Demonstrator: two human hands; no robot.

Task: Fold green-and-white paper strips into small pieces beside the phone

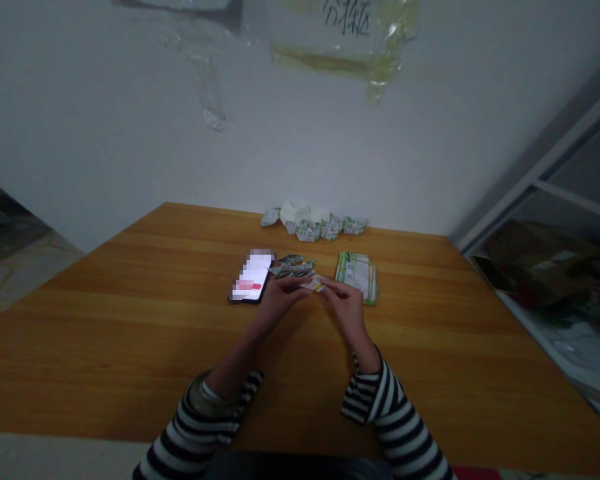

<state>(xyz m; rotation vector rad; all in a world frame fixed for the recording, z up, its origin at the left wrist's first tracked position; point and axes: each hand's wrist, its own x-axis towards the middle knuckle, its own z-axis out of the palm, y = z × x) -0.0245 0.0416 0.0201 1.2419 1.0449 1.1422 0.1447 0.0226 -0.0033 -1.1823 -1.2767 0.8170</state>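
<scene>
Between my left hand (pixel 281 301) and my right hand (pixel 347 305) is a small white piece of printed paper (pixel 317 285) with a yellow patch. Both hands pinch it, one at each side, above the table. Just behind it lie several folded paper pieces (pixel 294 268) with grey and green print. A stack of flat green-and-white printed sheets (pixel 359 275) rests beyond my right hand, partly covered by it. Left of my left hand lies a phone (pixel 253 277) with its screen lit.
Crumpled printed papers (pixel 309 230) and a white crumpled tissue (pixel 295 213) lie along the back of the wooden table (pixel 130 320), close to the white wall. Metal-framed shelving (pixel 570 193) with boxes stands at the right, past the table's edge.
</scene>
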